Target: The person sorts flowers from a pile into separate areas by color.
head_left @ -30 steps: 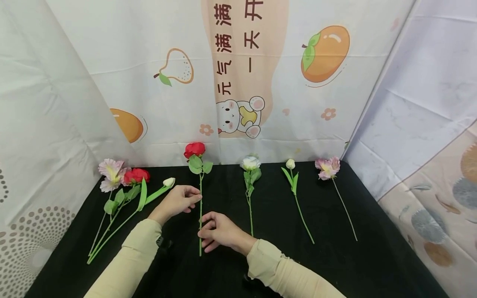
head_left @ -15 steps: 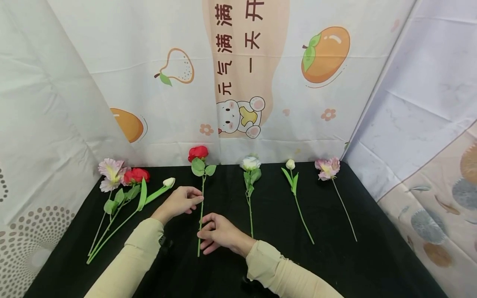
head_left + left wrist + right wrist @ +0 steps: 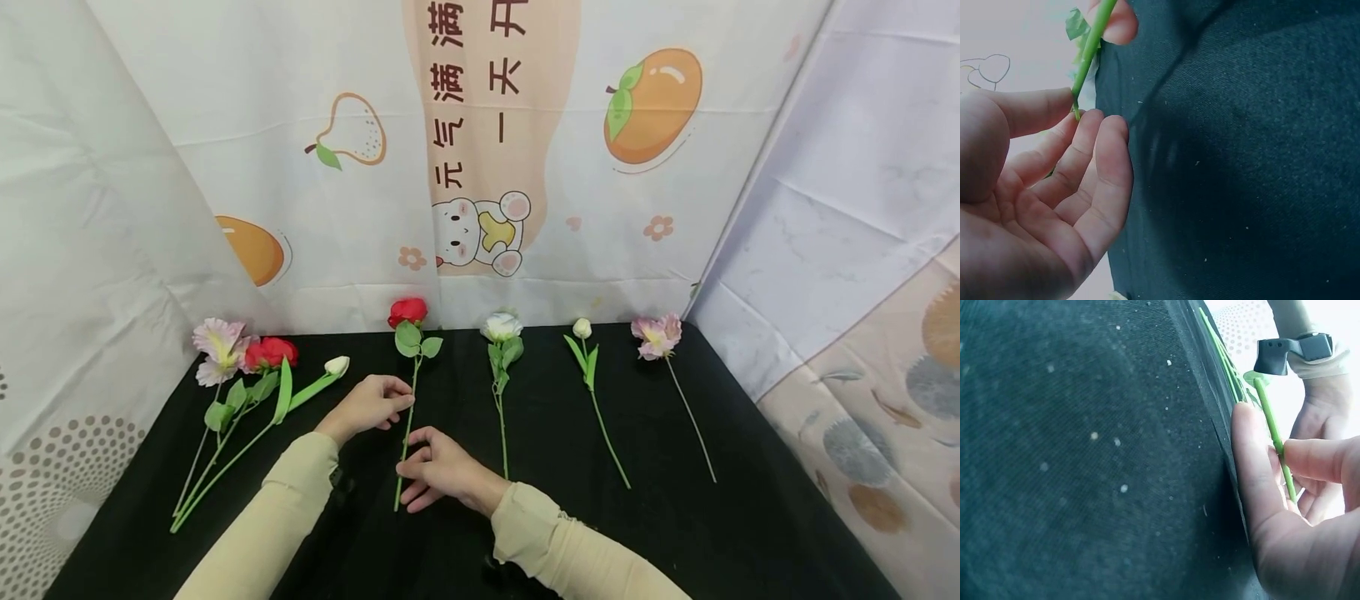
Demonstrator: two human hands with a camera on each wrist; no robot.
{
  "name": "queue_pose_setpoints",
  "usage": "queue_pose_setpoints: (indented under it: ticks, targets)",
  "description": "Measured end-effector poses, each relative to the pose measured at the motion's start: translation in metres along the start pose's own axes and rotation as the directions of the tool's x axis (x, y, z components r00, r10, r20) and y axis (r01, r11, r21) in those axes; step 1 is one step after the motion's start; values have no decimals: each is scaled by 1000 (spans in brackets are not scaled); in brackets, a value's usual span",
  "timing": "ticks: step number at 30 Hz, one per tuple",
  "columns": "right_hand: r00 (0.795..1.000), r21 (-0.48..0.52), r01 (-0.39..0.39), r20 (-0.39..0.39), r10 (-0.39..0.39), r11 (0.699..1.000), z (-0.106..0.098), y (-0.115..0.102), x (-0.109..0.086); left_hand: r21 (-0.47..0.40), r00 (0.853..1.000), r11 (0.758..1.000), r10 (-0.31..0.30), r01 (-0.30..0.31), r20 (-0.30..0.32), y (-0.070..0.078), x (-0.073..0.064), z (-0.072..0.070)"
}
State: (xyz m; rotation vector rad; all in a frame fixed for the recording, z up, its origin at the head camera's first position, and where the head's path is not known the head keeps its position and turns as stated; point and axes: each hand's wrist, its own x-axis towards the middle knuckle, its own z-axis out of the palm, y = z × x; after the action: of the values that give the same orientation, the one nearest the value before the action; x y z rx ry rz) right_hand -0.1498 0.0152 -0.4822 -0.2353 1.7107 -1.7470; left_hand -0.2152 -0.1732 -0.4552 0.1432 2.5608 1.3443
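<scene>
A red rose with green leaves is held by both hands above the black cloth, its bloom pointing away and its stem slanting slightly right toward the top. My left hand pinches the middle of the stem between thumb and fingertips. Lower down, near the cut end, my right hand pinches the same stem. The left wrist view shows the thumb against the green stem. In the right wrist view the stem passes between thumb and fingers, with the left wrist's black camera strap beyond.
At the left lie a pink flower, another red rose and a white tulip, stems converging. To the right, a white rose, a white tulip and a pink flower lie spaced apart on the black cloth.
The rose's bloom has swung to the right and a little nearer, while its lower end has shifted slightly left. The left hand has moved a little right; both hands keep hold of the stem.
</scene>
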Motion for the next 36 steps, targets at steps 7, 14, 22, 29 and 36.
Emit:
queue_pose_setpoints:
  ticks: [7,14,22,29,36]
  targets:
    - [999,46,-36,26,35,998,0,-3,-2,19,1000,1000,-23,23,2,-3,3,3]
    - [998,51,-43,37,41,998,1,-3,-3,13,999,999,-36,36,-3,-7,2,4]
    - [997,48,-57,50,54,997,2,-4,-7,7,998,998,-58,58,-6,-11,3,3]
    - [996,27,-59,64,57,998,-1,-3,-8,4,999,999,-53,53,-4,-12,1,3]
    - [996,22,-50,78,48,999,-3,-3,-9,3,999,999,-52,53,-2,-13,0,4]
